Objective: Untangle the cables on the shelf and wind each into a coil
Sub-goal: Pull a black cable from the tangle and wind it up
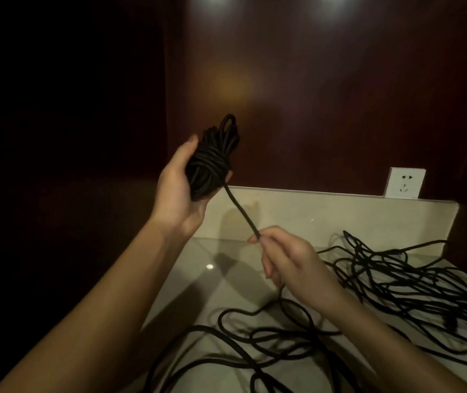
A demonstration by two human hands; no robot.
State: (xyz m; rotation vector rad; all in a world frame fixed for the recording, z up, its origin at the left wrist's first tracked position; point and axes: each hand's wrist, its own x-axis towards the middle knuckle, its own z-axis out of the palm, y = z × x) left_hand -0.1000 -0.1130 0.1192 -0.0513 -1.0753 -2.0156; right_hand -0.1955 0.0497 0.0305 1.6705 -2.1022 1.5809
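Black cable is wound into a coil [212, 163], gripped by the left hand [179, 191] above the shelf [226, 285]. Its free strand [240, 211] is pinched by the right hand's [289, 259] fingers [255, 239]; loose cables [396, 279] are left tangled on the shelf.

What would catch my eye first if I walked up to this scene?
Probably the black cable bundle held up in the left hand, a strand running down to the right hand. Next, the tangled cables sprawled over the pale shelf, and the white wall socket behind.
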